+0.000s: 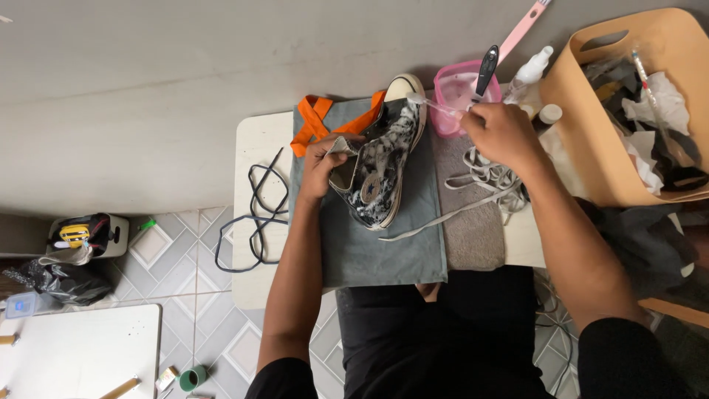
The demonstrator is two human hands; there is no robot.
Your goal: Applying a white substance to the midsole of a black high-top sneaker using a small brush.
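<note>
Head view, looking straight down, shows a person seated at a small white table with a patterned high-top sneaker lying on its side on a grey cloth bag with orange handles. The shoe's long axis runs from its heel, near and slightly left, up to its white toe cap at the far edge, leaning a little to the right. The left hand sits right against the shoe's left side, fingers curled shut around the ankle opening and holding it steady. The right hand is off to the right of the toe, apart from the shoe, closed in a pinch on a pale shoelace whose thin tip stretches left to the toe end. The rest of that lace lies in loose loops on a brownish towel just beside the shoe, under the right wrist. So the left hand is the nearer one, touching the shoe, while the right meets it only through the lace. A dark lace lies coiled on the table's left. A pink tub with a black-handled brush stands just beyond the right hand, and a tan basket of rags sits at far right.
</note>
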